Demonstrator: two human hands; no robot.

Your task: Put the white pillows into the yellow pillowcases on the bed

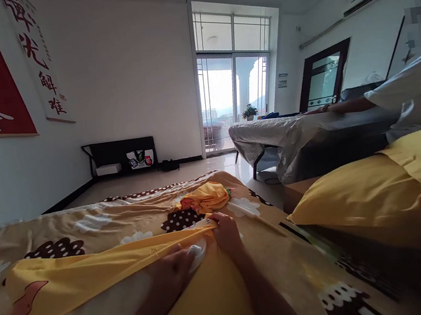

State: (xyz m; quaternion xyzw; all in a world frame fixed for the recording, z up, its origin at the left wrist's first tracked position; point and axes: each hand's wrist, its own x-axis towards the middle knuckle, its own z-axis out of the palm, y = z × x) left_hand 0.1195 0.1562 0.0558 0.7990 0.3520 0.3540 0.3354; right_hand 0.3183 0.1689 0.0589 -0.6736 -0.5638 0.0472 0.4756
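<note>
The yellow cover [92,263] lies in the lower middle of the frame, its opening spread towards me, with a white pad [112,297] showing inside. My left hand [174,268] is in that opening, fingers curled around a white corner of the pad. My right hand [226,232], just beside it but apart, pinches the cover's edge near the frame's centre. Underneath is a brown patterned sheet [261,236]; a crumpled orange-yellow cloth [211,197] lies on it just beyond my right hand. A plump yellow pillow [358,195] sits at the right, below another person [414,84].
</note>
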